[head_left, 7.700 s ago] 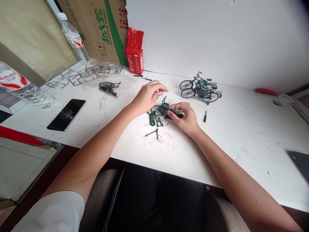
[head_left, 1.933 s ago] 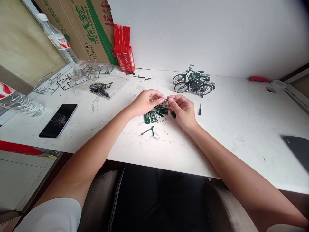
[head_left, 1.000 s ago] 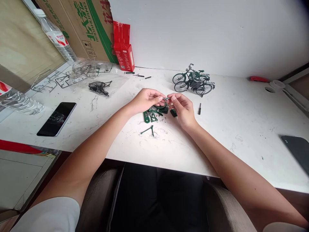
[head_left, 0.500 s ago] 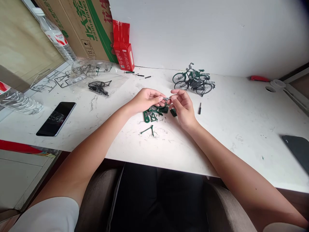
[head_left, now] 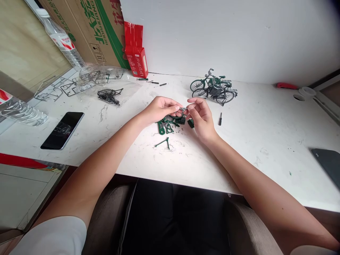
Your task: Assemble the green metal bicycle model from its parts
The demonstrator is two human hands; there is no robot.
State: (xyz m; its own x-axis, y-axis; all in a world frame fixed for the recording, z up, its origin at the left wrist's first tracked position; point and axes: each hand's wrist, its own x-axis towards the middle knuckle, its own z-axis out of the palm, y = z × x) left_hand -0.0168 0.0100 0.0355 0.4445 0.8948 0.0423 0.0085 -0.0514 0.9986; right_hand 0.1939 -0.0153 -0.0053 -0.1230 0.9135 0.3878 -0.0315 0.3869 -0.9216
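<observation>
Between my two hands is a small silver metal model-bicycle part point(head_left: 182, 109), too small to name more closely. My left hand point(head_left: 162, 109) pinches its left end between thumb and fingers. At its right end, the thumb and forefinger of my right hand point(head_left: 201, 118) are pinched too, with the other fingers loosely curled. Just below lies a pile of green model-bicycle parts point(head_left: 161, 128), including a spoked wheel partly hidden by my left hand. A green box-shaped part point(head_left: 191, 123) lies beside my right hand. Nearer the table edge rests a green forked frame piece point(head_left: 166, 141).
Two assembled model bicycles point(head_left: 223, 95) stand at the back. A small screwdriver point(head_left: 220, 119) lies to the right, more thin tools point(head_left: 160, 85) at the back. Leftward are bagged black bicycle parts point(head_left: 108, 96), a phone point(head_left: 62, 130) and water bottles point(head_left: 63, 40). A red packet point(head_left: 136, 62) stands behind.
Almost nothing differs. Both hands keep their hold on the small silver part, which has tilted slightly; the view has shifted a little.
</observation>
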